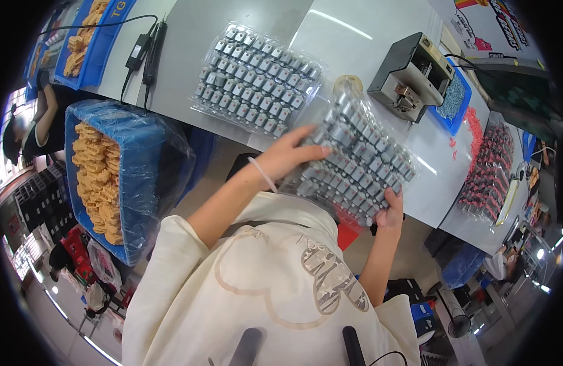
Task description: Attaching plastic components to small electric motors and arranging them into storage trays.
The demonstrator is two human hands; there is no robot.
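Between my hands is a clear plastic tray (pixel 362 152) filled with rows of small silver-grey motors, tilted over the table's near edge. My left hand (pixel 292 152) grips its left side, thumb lying across the top of the motors. At the lower right corner my right hand (pixel 389 209) has its fingers closed around the rim. Another clear tray of similar motors (pixel 257 79) lies flat on the table, just beyond my left hand. A roll of tape (pixel 348 83) is partly covered by the held tray.
A grey machine (pixel 410 79) stands at the back right, beside a blue tray of small parts (pixel 453 104). Red pieces (pixel 473 134) and bagged red-black parts (pixel 488 171) lie farther right. A blue plastic-lined bin (pixel 132 183) holds orange-yellow parts (pixel 97 183) at left.
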